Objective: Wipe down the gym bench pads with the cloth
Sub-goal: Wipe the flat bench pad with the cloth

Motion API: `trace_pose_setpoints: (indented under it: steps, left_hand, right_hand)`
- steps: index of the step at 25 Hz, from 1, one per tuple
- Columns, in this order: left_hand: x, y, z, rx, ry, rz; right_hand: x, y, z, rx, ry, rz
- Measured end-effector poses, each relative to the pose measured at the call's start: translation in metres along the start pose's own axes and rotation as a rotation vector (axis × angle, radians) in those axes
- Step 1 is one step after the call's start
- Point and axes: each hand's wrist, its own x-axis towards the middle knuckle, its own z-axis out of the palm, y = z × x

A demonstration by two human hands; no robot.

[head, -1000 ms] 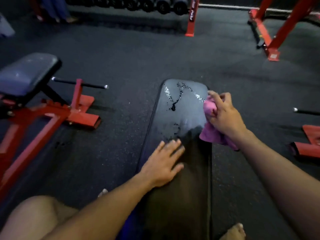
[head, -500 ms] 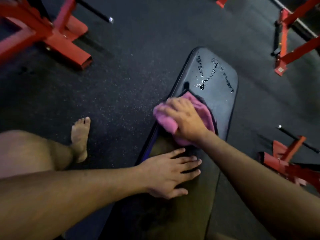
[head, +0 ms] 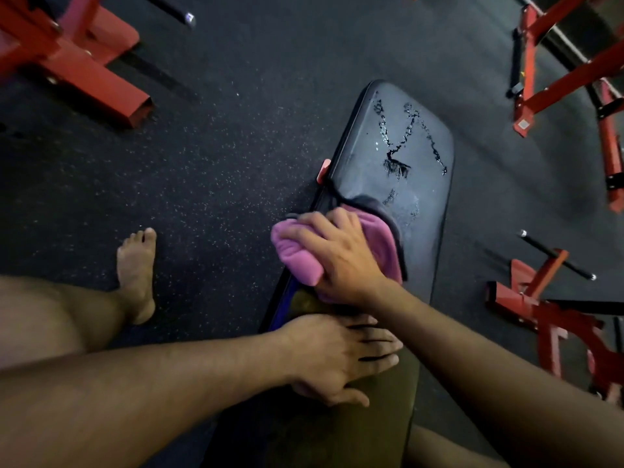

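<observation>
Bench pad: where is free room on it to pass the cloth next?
Free: the far end of the bench pad, beyond the pink cloth, bare except liquid streaks. Crowded: the near part, where the right hand presses the cloth and the left hand rests flat.
</observation>
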Motion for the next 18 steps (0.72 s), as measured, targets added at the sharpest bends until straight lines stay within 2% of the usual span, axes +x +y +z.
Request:
trace_pose_setpoints:
  steps: [2, 3, 5, 7, 10, 13, 16, 18]
  left_hand:
    - [0.001, -0.002, 0.004, 0.024, -0.009, 0.01]
    - [0.002, -0.004, 0.004, 0.034, -0.011, 0.016]
    - [0.008, -0.01, 0.0, 0.011, -0.033, 0.003]
    - [0.015, -0.017, -0.007, -0.004, -0.064, -0.046]
    - [0.019, -0.022, -0.011, 0.016, -0.039, -0.086]
    - [0.017, -0.018, -0.008, 0.051, -0.03, -0.102]
    - [0.018, -0.016, -0.007, 0.023, 0.007, -0.115]
    - [0.02, -0.019, -0.007, 0.039, -0.006, -0.102]
  right_hand:
    - [0.039, 0.028, 0.002, -0.056, -0.01, -0.081]
    - [0.055, 0.049, 0.002, -0.067, 0.026, -0.027]
    - [0.065, 0.095, -0.004, -0.066, 0.183, 0.22]
    - [0.042, 0.113, -0.001, -0.024, 0.322, 0.421]
    - [-0.024, 0.09, -0.002, 0.041, 0.309, 0.529]
    - [-0.042, 0.055, -0.006, 0.149, 0.225, 0.36]
    - [0.006, 0.037, 0.001, 0.131, 0.107, 0.062]
    - [0.041, 0.055, -0.001, 0.055, 0.041, -0.014]
